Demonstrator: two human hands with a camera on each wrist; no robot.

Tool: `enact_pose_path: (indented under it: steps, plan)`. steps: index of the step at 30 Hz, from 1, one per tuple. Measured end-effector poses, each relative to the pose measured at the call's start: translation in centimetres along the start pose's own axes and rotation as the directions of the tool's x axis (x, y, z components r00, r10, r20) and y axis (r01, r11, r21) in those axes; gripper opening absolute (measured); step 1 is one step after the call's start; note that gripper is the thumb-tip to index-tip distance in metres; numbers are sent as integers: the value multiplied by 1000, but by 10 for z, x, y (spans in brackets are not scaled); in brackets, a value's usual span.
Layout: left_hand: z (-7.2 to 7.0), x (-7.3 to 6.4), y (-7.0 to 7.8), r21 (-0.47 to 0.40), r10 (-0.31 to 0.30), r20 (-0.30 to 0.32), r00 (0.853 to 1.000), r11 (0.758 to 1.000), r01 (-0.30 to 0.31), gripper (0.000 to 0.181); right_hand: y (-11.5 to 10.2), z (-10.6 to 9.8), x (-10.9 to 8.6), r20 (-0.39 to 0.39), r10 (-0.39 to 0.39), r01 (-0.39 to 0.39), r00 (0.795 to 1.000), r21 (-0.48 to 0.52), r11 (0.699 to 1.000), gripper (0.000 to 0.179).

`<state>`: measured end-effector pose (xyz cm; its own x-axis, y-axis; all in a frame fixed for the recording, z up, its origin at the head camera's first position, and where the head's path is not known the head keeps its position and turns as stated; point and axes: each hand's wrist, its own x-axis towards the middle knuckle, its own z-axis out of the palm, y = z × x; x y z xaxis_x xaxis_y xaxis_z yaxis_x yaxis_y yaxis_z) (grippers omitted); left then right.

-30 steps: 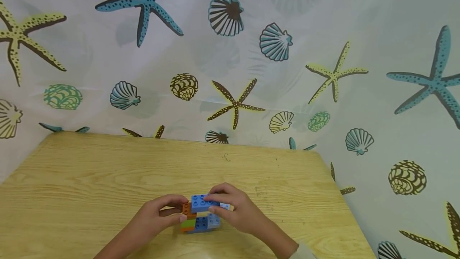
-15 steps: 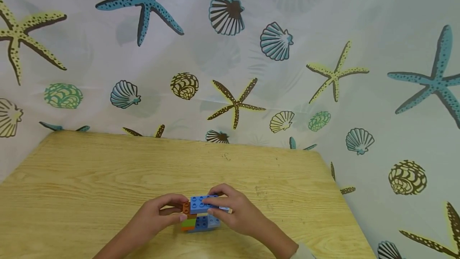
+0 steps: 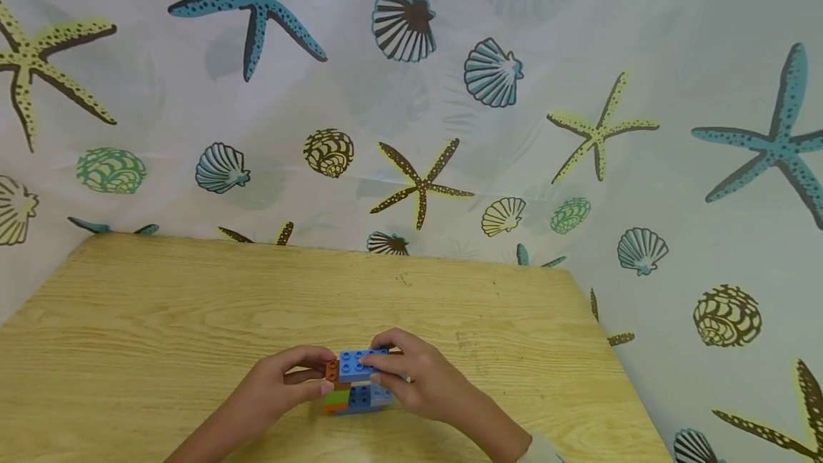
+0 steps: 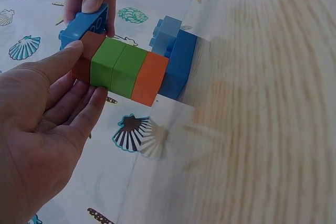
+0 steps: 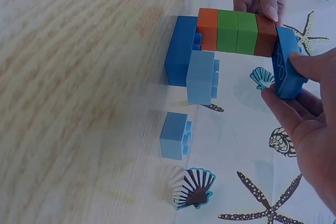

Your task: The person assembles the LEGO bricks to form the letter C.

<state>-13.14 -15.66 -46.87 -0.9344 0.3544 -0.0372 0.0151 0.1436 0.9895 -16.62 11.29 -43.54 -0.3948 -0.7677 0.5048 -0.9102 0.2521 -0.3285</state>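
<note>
A toy-brick column stands on one end of a dark blue base brick [image 5: 179, 53]. It has an orange brick [image 4: 150, 80] at the bottom, green bricks [image 4: 116, 65] in the middle and a brown brick [image 3: 331, 371] on top. My left hand [image 3: 283, 381] grips the brown brick from the left, thumb in front and fingers behind. Between thumb and fingers, my right hand [image 3: 427, 381] pinches a blue brick [image 3: 350, 365], whose left end lies at the brown brick's top while the rest juts right. A light blue brick [image 5: 200, 77] sits on the base's other end.
A loose light blue brick [image 5: 173, 136] lies on the wooden table [image 3: 193, 306], right of the build; in the head view my right hand hides it. Behind and beside the table hangs a white sheet [image 3: 308, 91] printed with shells and starfish.
My right hand has shifted the blue brick slightly left over the brown one. The loose light blue brick has become hidden behind that hand in the head view. My left hand keeps its grip.
</note>
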Motion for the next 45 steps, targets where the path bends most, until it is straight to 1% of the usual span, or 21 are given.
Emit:
enact_pose_path:
  steps: [6,10,14,16,19,22,24,26,30,36,43,45]
  plan:
    - [0,1,-1,11,19,-8,1000,1000,-19,53,1,0,1,-15,-47,46,999,-66,997,23]
    - [0,1,-2,15,17,-11,1000,1000,-17,53,2,1,1,-15,-49,48,999,-69,996,23]
    - [0,2,-2,18,11,-15,1000,1000,-11,53,2,1,1,-8,-41,41,999,-51,998,23]
    - [0,2,-3,23,11,-13,1000,1000,-10,53,3,0,0,4,-18,19,1000,-22,1000,24]
    - [-1,3,-5,24,7,-10,1000,1000,-6,55,3,0,-2,38,62,-64,997,60,996,25]
    - [-1,3,-6,20,1,-7,1000,1000,-1,56,3,-1,-3,68,158,-167,985,151,974,26]
    - [-1,2,-5,15,-4,-6,1000,1000,4,56,3,0,-4,72,190,-201,979,184,962,26]
    - [-1,2,-4,17,-4,-7,1000,1000,4,56,4,1,-4,67,202,-212,977,199,957,25]
    - [-1,1,-2,21,-3,-10,1000,1000,3,56,4,2,-4,53,194,-201,979,205,958,25]
    - [-2,1,-2,19,2,-4,1000,1000,-2,56,5,2,-5,56,205,-212,977,216,953,26]
    - [-3,1,-4,29,14,2,1000,999,-14,56,4,1,-8,54,252,-257,966,259,931,33]
    - [-3,0,-4,16,13,9,1000,1000,-13,56,5,1,-9,52,259,-262,965,293,919,34]
